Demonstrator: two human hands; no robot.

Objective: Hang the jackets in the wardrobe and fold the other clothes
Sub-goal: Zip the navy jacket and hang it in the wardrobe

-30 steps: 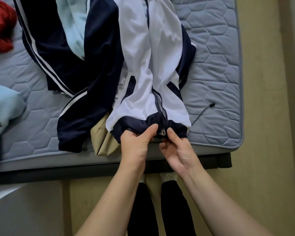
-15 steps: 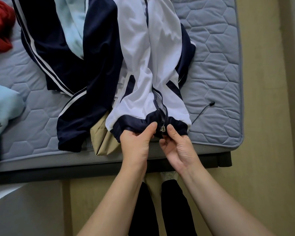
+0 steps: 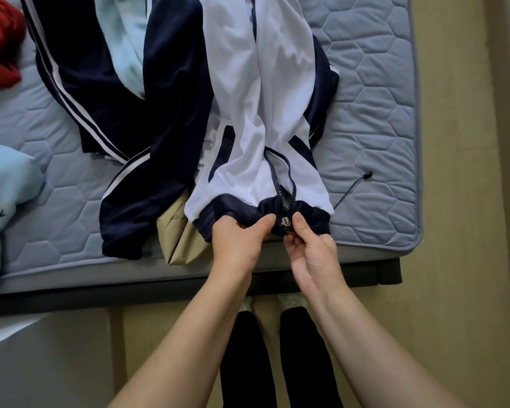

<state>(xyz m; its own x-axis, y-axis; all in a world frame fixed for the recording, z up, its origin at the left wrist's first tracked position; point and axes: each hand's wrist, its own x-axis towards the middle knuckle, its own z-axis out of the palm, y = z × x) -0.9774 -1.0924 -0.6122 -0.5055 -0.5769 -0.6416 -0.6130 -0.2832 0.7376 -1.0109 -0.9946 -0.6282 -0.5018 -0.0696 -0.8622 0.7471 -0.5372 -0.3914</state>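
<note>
A white and navy zip jacket (image 3: pixel 259 107) lies lengthwise on the bed, its navy hem at the near edge. The lower part of its zip is parted, with the metal slider (image 3: pixel 285 221) at the hem. My left hand (image 3: pixel 238 242) grips the hem just left of the slider. My right hand (image 3: pixel 312 251) pinches the hem just right of it. To the left lie navy trousers with white stripes (image 3: pixel 100 92). A light blue garment (image 3: pixel 124 39) lies on them, and a beige garment (image 3: pixel 177 240) sticks out from under the jacket.
The grey quilted mattress (image 3: pixel 374 113) ends at a dark frame in front of me. A red garment (image 3: pixel 0 39) lies at the far left, a pale blue one (image 3: pixel 3 195) at the left edge. A black cord (image 3: pixel 354 187) lies right of the jacket. Beige floor runs along the right.
The hem and zip slider have shifted slightly up and away from the bed's edge with both hands. The grips are unchanged.
</note>
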